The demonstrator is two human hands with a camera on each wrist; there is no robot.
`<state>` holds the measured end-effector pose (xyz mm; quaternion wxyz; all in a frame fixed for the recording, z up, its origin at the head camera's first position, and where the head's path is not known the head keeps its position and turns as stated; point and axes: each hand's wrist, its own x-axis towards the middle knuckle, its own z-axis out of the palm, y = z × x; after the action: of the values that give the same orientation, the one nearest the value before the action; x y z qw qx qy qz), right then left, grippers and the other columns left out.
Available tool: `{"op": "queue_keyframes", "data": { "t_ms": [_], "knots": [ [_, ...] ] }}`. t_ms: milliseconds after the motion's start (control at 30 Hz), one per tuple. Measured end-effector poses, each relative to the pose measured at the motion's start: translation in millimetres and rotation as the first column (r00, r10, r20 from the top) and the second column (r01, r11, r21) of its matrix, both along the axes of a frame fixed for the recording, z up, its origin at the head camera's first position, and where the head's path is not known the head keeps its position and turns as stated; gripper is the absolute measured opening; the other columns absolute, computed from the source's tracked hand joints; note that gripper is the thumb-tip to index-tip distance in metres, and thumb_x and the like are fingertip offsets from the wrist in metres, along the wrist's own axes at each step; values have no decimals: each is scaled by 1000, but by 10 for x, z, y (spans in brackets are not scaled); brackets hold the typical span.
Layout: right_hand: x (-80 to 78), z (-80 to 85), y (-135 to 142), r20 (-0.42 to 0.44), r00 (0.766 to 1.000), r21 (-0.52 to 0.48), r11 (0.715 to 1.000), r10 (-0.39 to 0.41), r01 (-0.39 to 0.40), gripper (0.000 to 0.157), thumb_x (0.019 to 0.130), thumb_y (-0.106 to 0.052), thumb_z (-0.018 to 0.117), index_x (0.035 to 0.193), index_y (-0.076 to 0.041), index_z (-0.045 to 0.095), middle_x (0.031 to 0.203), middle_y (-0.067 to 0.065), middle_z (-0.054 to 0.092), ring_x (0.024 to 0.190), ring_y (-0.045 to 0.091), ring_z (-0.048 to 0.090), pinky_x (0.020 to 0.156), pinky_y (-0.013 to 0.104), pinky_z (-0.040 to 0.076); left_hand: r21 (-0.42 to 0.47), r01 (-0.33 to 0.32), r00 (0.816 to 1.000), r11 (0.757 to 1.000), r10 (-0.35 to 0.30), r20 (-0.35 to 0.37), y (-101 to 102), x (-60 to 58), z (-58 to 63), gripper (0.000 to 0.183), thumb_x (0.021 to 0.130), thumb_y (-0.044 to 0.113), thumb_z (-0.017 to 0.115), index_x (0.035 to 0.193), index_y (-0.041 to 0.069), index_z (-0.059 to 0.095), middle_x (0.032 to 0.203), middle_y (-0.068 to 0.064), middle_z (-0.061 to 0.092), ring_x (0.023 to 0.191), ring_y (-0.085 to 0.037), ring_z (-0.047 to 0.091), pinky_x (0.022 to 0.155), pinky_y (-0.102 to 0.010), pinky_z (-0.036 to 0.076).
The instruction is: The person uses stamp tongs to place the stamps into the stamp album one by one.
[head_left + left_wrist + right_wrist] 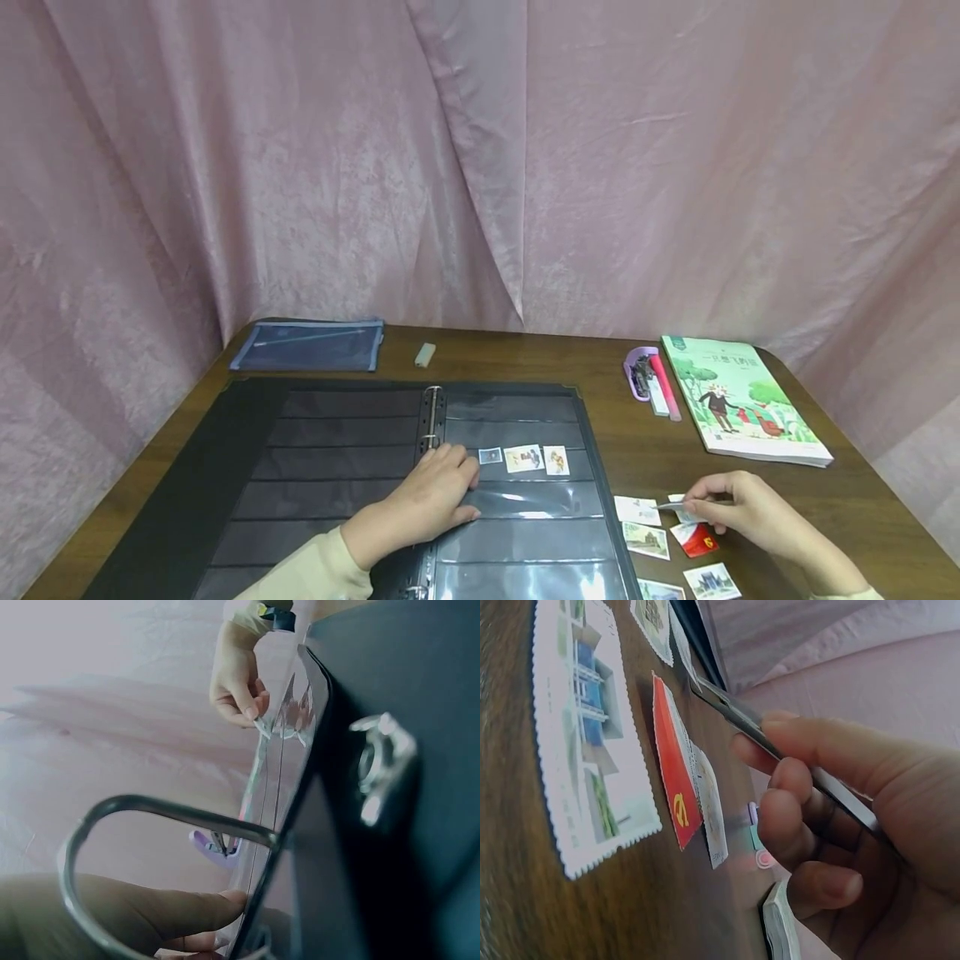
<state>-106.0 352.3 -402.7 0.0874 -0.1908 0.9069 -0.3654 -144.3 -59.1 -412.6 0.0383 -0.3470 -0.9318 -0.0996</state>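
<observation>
My right hand [742,510] pinches metal tweezers [840,799] between thumb and fingers. The tweezer tips reach a pale stamp [637,510] on the table, right at its edge in the right wrist view. Near them lie a red stamp [676,791] with a yellow emblem, a stamp with a building [645,541] and several others. My left hand [429,498] rests on the open black stamp album [517,537] beside its ring binding [430,417], fingers relaxed and thumb [217,904] on the clear pocket page. Three stamps [523,458] sit side by side in one pocket row.
A green picture book [742,400] lies at the back right, next to a purple item and a pink stick [665,387]. Behind the album are a blue mesh pouch [311,346] and a white eraser-like block [425,355]. Pink curtains [480,167] hang behind the table.
</observation>
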Motion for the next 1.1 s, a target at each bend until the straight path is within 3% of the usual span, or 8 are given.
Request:
{"op": "queue_keyframes", "data": {
  "t_ms": [267, 600, 1100],
  "knots": [
    [45, 36, 4, -80, 997, 49, 999, -2, 6, 10, 87, -18, 57, 86, -13, 65, 67, -11, 54, 55, -3, 48, 49, 21, 42, 0, 18, 999, 1000, -18, -35, 7, 2, 8, 32, 71, 41, 70, 85, 18, 54, 81, 8, 50, 78, -8, 43, 74, -26, 37],
    [70, 56, 29, -152, 988, 62, 998, 4, 6, 7, 86, -16, 58, 82, -15, 64, 63, -11, 50, 54, -2, 47, 47, 20, 41, 21, 23, 999, 1000, -24, 39, 23, -17, -18, 34, 72, 41, 70, 93, 18, 57, 88, 9, 50, 81, -6, 42, 74, -24, 35],
    [-49, 341, -86, -208, 978, 86, 996, 22, -4, 7, 85, -14, 58, 81, -15, 63, 62, -13, 51, 56, -7, 45, 46, 20, 41, 103, 15, 997, 995, -23, 79, -23, -58, -71, 32, 70, 38, 71, 90, 21, 53, 84, 12, 48, 80, -3, 40, 75, -23, 34]
  ]
}}
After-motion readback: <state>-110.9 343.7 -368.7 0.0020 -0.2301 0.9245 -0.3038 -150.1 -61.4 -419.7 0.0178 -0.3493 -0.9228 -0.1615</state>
